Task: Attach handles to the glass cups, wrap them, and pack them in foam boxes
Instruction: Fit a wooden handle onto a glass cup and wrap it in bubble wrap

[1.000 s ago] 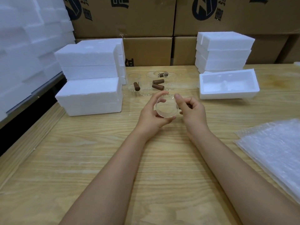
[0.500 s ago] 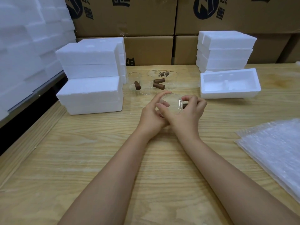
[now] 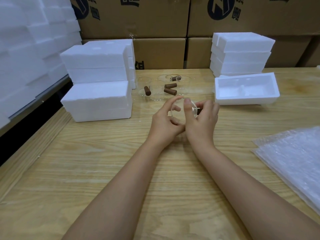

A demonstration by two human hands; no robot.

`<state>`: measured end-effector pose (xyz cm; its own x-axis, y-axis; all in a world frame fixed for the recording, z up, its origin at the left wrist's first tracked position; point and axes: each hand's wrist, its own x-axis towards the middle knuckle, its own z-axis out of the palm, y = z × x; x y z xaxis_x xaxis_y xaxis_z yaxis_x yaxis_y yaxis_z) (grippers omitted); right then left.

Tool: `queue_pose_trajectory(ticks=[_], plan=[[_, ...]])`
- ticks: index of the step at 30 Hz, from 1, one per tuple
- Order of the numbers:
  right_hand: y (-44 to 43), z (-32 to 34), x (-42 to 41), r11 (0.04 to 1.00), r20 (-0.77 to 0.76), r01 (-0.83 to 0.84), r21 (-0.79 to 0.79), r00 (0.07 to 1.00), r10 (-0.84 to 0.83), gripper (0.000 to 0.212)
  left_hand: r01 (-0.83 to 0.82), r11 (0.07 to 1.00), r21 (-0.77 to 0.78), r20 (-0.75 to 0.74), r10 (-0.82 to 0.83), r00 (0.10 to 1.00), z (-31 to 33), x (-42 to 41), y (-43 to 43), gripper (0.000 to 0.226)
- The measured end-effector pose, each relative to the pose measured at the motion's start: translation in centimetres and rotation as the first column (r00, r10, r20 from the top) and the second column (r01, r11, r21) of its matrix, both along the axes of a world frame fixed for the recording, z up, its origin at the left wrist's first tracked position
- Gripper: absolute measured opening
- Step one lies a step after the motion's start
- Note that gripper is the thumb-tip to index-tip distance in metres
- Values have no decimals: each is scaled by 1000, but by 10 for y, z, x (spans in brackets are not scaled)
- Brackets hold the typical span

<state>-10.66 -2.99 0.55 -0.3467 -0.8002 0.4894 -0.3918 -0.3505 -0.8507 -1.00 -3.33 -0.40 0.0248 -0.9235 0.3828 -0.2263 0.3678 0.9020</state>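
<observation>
Glass cup (image 3: 180, 105): gripping above middle of worktop (image 3: 121, 161) with curled left hand (image 3: 164, 120), curling right hand (image 3: 202, 120) round rim, probably pressing brown handle (image 3: 199, 111) on. Doing attaching step; next needing firm seating, then bubble wrap (image 3: 294, 156) at right edge.

The bench (image 3: 103, 170) is pale yellow wood with fine darker grain lines running along it. The foam boxes (image 3: 97, 101) at its left edge and far right corner are plain white. The cups (image 3: 156, 90) by the far edge are clear, colourless glass, and so is the cup (image 3: 180, 115) at the middle. The handles (image 3: 170, 91) among them are dark brown. The bubble wrap (image 3: 294, 161) at the right edge is clear and whitish, with a pattern of small bubbles. The cartons (image 3: 155, 18) behind are brown with dark blue print.
</observation>
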Motion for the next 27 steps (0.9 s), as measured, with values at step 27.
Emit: queue_pose_trajectory(ticks=[27], plan=[[-18,-7,-17,1000,222,-21,21,975,16,18,122,992,-24,-132,-125,983,0,3,-2,91]])
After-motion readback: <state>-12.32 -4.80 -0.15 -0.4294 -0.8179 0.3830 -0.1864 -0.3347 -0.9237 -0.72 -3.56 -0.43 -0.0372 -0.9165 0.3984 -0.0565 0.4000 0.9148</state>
